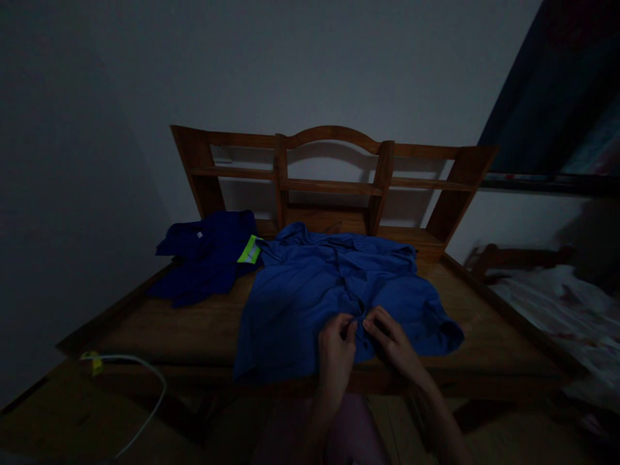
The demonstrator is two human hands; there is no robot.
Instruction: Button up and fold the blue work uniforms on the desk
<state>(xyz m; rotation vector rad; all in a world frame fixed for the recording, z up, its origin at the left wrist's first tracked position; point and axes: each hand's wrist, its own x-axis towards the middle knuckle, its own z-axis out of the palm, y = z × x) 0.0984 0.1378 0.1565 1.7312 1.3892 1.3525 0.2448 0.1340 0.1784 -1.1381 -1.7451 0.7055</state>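
A blue shirt (300, 303) lies spread over the wooden desk, its lower edge hanging near the desk's front. Along its front opening, my left hand (338, 345) pinches the cloth between thumb and fingers. Close beside it on the right, my right hand (389, 336) pinches the same front edge, the fingertips of both hands almost meeting. Any button between the fingertips is too dark and small to make out.
A darker blue garment (208, 258) with a yellow-green reflective strip (250, 250) lies at the desk's left. Behind stands a wooden shelf rack (334, 187). A white cable (157, 374) hangs at front left. Beyond the desk's right edge is a bed (557, 303).
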